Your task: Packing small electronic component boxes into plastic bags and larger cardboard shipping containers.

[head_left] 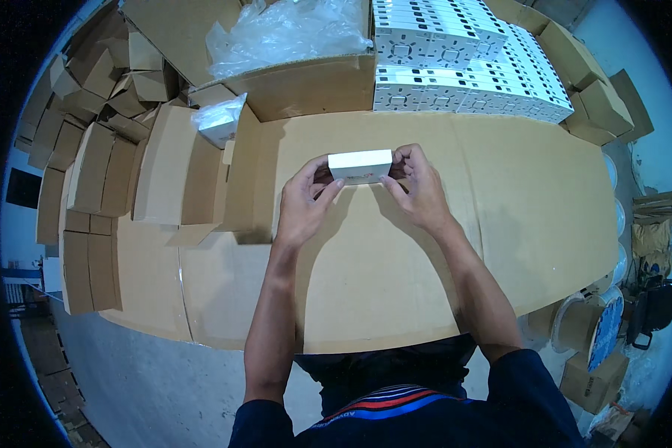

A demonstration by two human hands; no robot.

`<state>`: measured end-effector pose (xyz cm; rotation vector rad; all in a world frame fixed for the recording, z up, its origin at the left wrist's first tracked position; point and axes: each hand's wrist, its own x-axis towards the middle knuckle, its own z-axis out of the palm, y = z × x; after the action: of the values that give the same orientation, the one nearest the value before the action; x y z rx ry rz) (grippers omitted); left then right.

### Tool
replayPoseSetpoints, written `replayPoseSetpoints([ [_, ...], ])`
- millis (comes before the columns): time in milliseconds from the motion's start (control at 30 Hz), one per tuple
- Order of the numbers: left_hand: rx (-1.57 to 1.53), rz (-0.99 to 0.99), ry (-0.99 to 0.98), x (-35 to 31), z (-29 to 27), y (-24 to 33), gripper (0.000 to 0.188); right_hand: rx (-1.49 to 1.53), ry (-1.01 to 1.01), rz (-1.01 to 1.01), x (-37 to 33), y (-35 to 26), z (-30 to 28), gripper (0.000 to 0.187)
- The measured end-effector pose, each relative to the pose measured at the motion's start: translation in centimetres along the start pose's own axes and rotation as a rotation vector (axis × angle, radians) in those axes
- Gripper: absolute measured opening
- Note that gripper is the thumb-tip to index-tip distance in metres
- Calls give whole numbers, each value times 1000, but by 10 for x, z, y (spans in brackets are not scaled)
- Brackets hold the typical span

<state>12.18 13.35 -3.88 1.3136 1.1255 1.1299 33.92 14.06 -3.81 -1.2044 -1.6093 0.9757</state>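
A small white box [360, 166] with faint print on its near side is held up above the cardboard-covered table [396, 284]. My left hand [307, 196] grips its left end, the thumb on the near face and the fingers curled behind. At the right end my right hand [418, 188] holds it the same way, thumb low on the near face. The far side of the box and some fingertips are hidden. To the left of my hands stands an open brown carton [248, 179] with a white item in clear plastic [220, 123] inside.
Stacked white printed boxes [470, 89] fill the back right. A large carton [313, 86] of clear plastic bags [287, 37] stands at the back. Several open cartons [101, 168] are piled at the left. On the floor at right lie spools [601, 325] and a brown box [593, 381].
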Motion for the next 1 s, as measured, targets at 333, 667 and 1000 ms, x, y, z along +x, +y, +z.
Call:
replayPoseSetpoints([
  [333,0,303,160,2,-3,15,43,-305,-61,-95,1,-3,-7,84],
  [667,344,458,459,96,-19,158,25,-252,-82,-57,1,-45,-13,78],
  [1000,1025,592,369,331,-74,213,35,-252,-65,-75,15,-69,-38,73],
])
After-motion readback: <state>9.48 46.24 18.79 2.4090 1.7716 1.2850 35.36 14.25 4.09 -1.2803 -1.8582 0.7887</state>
